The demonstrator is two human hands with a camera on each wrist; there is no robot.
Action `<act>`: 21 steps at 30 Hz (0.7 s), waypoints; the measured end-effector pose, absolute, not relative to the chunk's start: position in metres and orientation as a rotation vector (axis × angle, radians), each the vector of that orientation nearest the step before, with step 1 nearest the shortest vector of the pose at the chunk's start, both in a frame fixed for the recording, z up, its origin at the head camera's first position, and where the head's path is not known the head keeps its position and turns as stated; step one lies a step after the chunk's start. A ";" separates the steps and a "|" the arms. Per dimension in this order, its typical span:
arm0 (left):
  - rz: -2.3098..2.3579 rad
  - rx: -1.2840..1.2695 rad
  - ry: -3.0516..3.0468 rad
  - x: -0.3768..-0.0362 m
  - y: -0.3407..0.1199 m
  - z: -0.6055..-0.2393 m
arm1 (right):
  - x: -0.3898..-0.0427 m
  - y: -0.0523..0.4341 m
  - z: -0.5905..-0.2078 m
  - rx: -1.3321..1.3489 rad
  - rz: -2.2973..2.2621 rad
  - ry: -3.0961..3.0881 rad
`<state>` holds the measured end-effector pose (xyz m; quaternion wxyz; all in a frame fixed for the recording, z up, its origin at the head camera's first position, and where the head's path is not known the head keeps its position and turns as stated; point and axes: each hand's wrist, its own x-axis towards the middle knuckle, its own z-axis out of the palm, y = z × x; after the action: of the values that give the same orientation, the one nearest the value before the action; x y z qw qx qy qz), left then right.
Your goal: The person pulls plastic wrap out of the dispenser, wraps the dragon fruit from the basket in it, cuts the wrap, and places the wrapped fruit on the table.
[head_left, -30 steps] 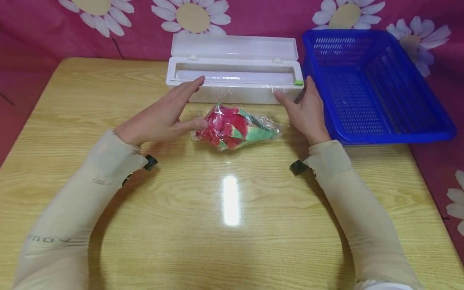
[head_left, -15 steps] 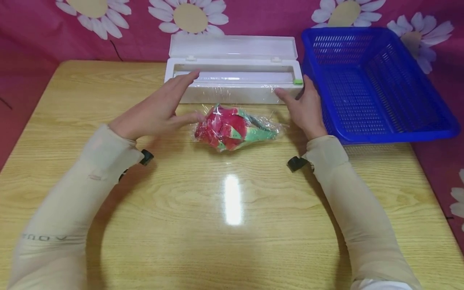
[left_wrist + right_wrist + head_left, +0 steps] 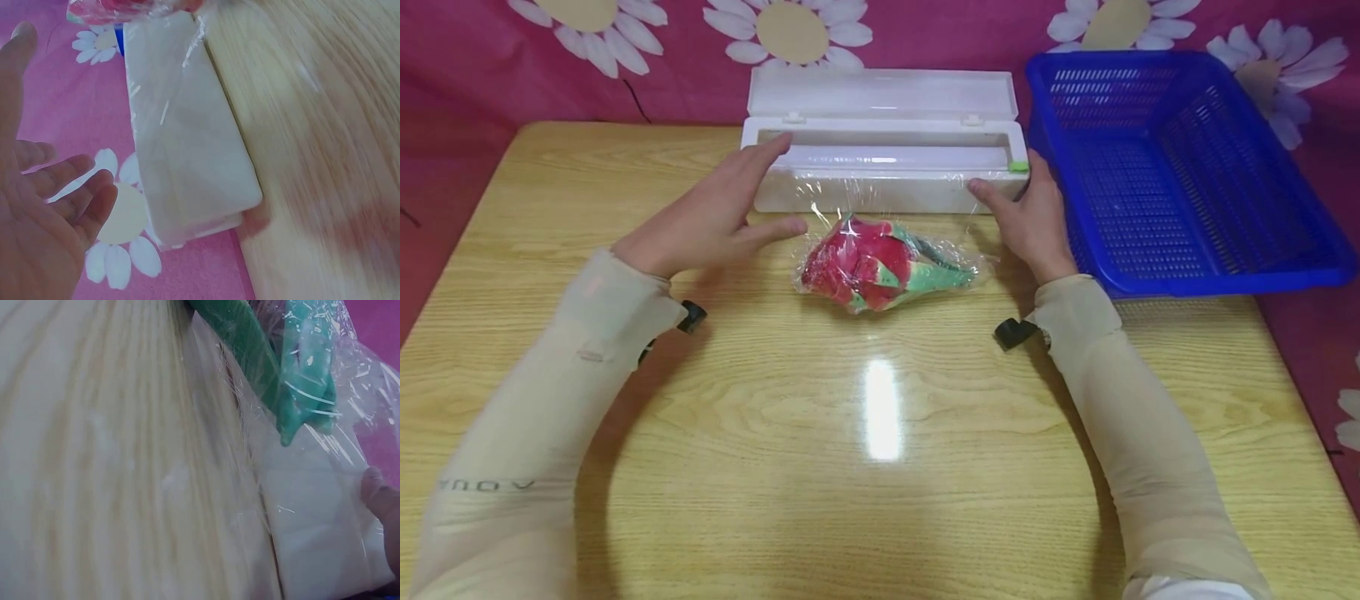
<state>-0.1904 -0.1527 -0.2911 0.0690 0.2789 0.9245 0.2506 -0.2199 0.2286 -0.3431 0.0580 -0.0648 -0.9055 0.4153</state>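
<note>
A red and green dragon fruit (image 3: 868,265) wrapped in clear cling film lies on the table. Film still runs from it to a white cling film dispenser (image 3: 880,193) behind, whose lid is raised over a roll (image 3: 895,158). My left hand (image 3: 707,208) is spread in the air left of the fruit, apart from it; in the left wrist view its fingers (image 3: 81,181) are relaxed and hold nothing. My right hand (image 3: 1033,221) grips the dispenser's right end, thumb on its front face, other fingers partly hidden round the side. In the right wrist view, the thumb (image 3: 378,490) presses the white wall.
Close by the dispenser's right end stands a blue plastic basket (image 3: 1180,208), reaching past the table's right edge. A pink flowered cloth (image 3: 925,33) hangs behind the wooden table (image 3: 790,467). A small green piece (image 3: 1018,167) sits at the dispenser's right front corner.
My left hand has drawn back to the left, away from the wrapped dragon fruit, its thumb coming off the film. My right hand stays at the dispenser's end.
</note>
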 end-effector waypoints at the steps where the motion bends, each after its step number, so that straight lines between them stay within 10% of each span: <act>1: 0.754 0.836 2.786 -0.191 -0.153 -0.292 | -0.221 0.229 -0.344 -0.198 1.254 -2.747; 21: 0.583 1.004 2.831 -0.215 -0.129 -0.267 | -0.227 0.234 -0.351 -0.207 1.319 -2.732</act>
<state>-0.2153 -0.1287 -0.2669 0.0409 0.3278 0.9245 0.1904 -0.2268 0.2337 -0.3506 0.0503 -0.0681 -0.8973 0.4331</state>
